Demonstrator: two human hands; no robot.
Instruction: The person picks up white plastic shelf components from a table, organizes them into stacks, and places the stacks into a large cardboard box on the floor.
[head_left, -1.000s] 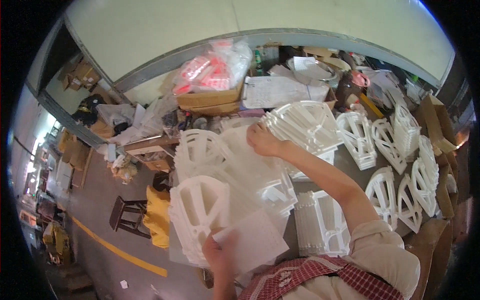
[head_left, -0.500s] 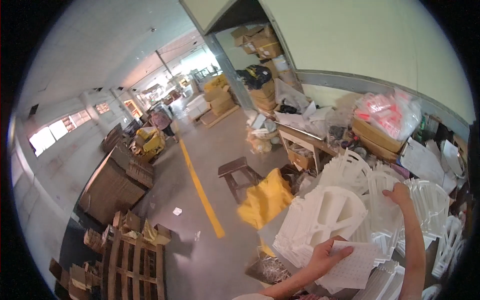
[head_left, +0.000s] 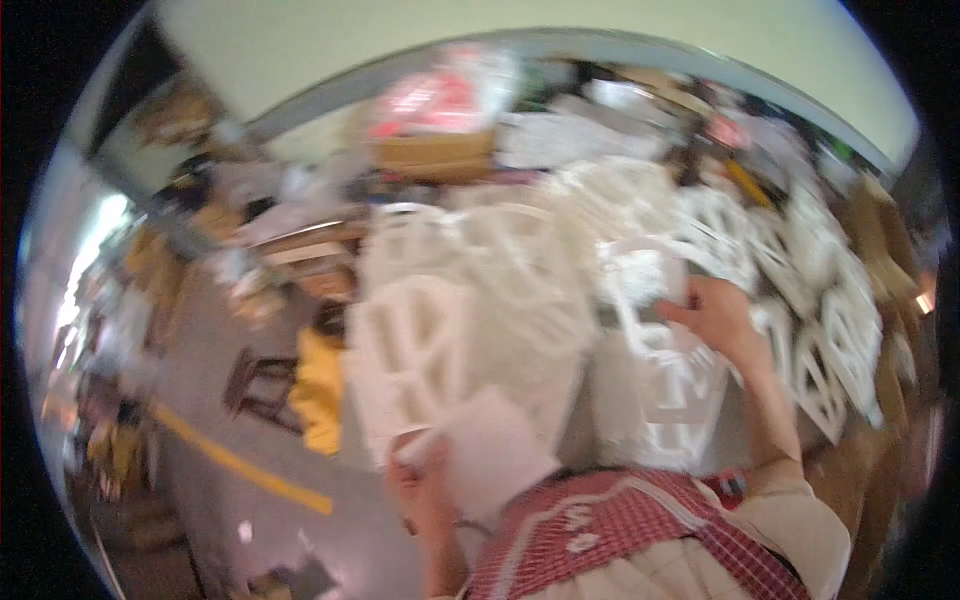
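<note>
A: Left hand?
B: Clenched on a white paper sheet, low by the checked apron. Same sheet as a second ago, held the same.
A: Right hand?
B: A second ago it reached far out onto the round foam pieces; now it's drawn nearer, fingers closed around the rim of a white foam moulding at the front of the bench. Frame's blurred, so grip detail is rough.
A: Anything else?
B: View swung off to the floor half a second back, now it's on the foam pile again. More mouldings stand just right of the hand; yellow stool cover left, on the floor.
A: Meaning?
B: Probably a piece getting picked, paper kept.
</note>
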